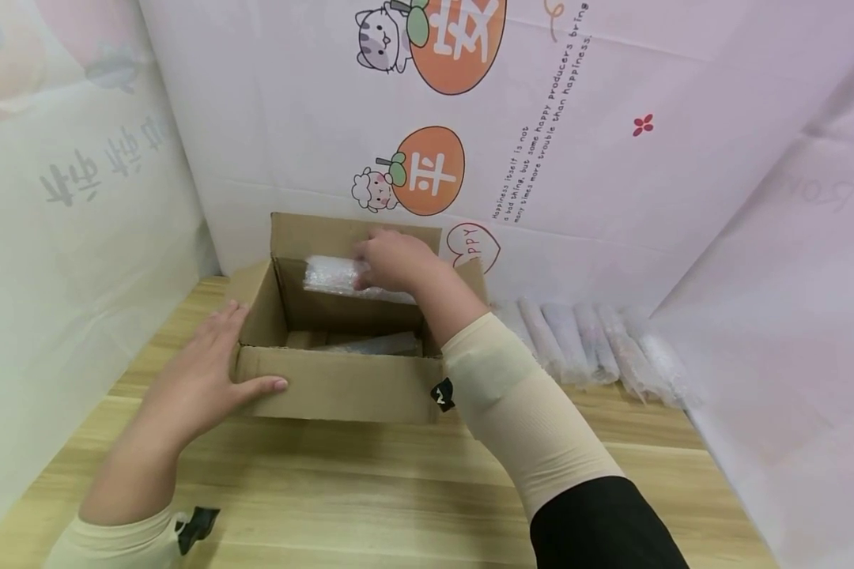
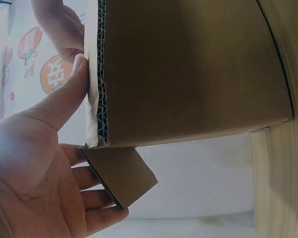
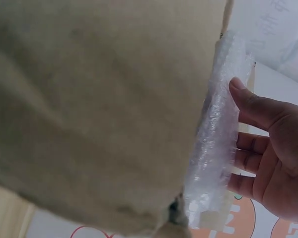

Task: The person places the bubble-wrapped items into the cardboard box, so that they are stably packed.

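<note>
An open cardboard box (image 1: pixel 338 387) stands on the wooden table with its flaps spread. My left hand (image 1: pixel 202 367) rests at its left corner. The thumb lies on the front flap, and the straight fingers lie against the side flap (image 2: pixel 121 176). Over the box opening, near the back wall, my right hand (image 1: pixel 398 259) grips a bubble-wrapped packet (image 1: pixel 330 274). In the right wrist view, thumb and fingers lie on either side of the bubble wrap (image 3: pixel 213 129). Another clear-wrapped piece (image 1: pixel 380 344) lies inside the box; the front wall hides part of it.
Several bubble-wrapped rolls (image 1: pixel 569 340) lie in a row on the table, right of the box. A printed white cloth (image 1: pixel 576 158) hangs behind, and pale sheets enclose both sides. Bare wooden tabletop (image 1: pixel 370 490) shows in front of the box.
</note>
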